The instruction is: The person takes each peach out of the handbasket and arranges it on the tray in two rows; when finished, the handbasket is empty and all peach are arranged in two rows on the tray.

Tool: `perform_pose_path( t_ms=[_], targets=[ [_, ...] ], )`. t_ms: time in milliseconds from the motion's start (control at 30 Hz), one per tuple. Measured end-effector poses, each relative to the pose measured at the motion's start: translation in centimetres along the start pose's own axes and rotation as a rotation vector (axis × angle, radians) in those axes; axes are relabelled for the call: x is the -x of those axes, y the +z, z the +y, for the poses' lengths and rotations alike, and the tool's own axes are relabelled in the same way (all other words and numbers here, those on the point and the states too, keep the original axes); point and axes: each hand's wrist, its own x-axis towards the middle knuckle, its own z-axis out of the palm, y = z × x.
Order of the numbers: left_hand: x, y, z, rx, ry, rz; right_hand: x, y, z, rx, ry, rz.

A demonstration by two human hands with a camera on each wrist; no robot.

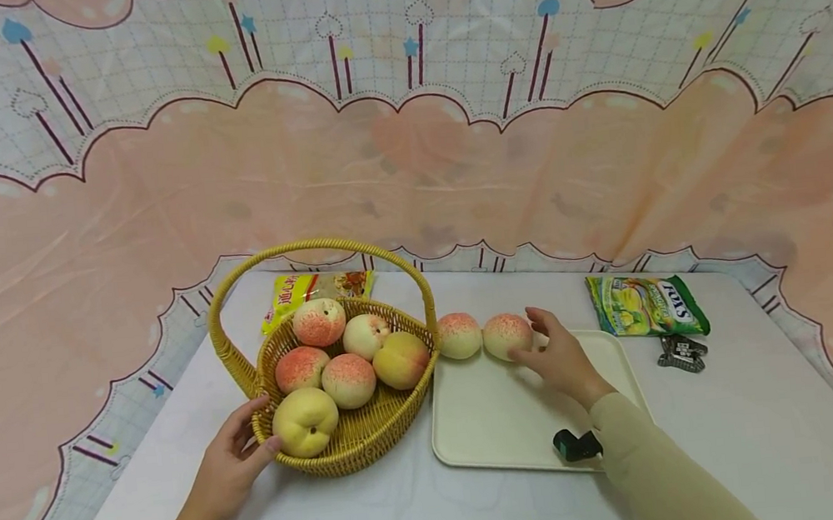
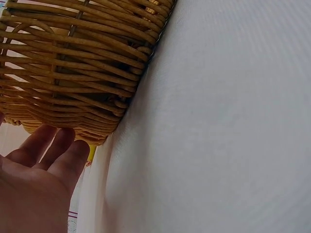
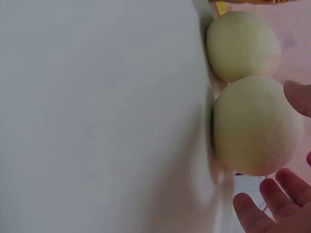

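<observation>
A brown wicker basket (image 1: 362, 445) with a tall arched handle holds several peaches, among them a yellow one (image 1: 306, 422) by its near left rim. My left hand (image 1: 229, 466) holds the basket's left side, thumb at the rim; in the left wrist view its fingertips (image 2: 80, 148) meet the woven wall. Two pink-and-cream peaches sit side by side at the far edge of a cream tray (image 1: 500, 419). Around the right peach (image 1: 508, 336) my right hand (image 1: 557, 359) is spread, thumb and fingers apart from each other; the left peach (image 1: 459, 336) lies between it and the basket.
Behind the basket lies a yellow snack packet (image 1: 321, 287). A green candy bag (image 1: 647, 305) and a small dark wrapper (image 1: 682, 353) are on the white table (image 1: 762, 411), right of the tray. A patterned cloth (image 1: 454, 181) hangs behind the table.
</observation>
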Motion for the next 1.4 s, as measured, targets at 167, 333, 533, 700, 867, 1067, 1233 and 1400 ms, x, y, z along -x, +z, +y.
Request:
perform_pose_path(
  t_ms=[167, 333, 533, 700, 867, 1067, 1233, 1400],
  targets=[
    [0.0, 0.0, -0.1, 0.002, 0.005, 0.000, 0.8, -0.2, -0.9, -0.009, -0.089, 0.033],
    [0.0, 0.0, -0.1, 0.013, 0.010, -0.002, 2.0, 0.0, -2.4, -0.011, -0.157, 0.029],
    [0.0, -0.1, -0.1, 0.006, 0.011, -0.002, 3.1, 1.0, -4.3, -0.008, -0.260, 0.001],
    [0.0, 0.0, 0.0, 0.010, 0.012, -0.003, 3.7, 2.4, -5.8, -0.004, -0.355, -0.050],
    [0.0, 0.0, 0.1, 0.027, 0.016, -0.002, 4.0, 4.1, -7.3, -0.012, -0.463, -0.102],
    [0.0, -0.1, 0.0, 0.012, -0.018, -0.011, 4.0, 6.3, -9.0, 0.008, -0.529, -0.166],
    [0.0, -0.1, -0.1, 0.027, -0.025, -0.014, 3.7, 7.9, -10.1, 0.028, -0.554, -0.214],
    [-0.1, 0.1, -0.1, 0.039, -0.005, -0.007, 3.3, 9.0, -10.8, 0.062, -0.547, -0.225]
  ],
)
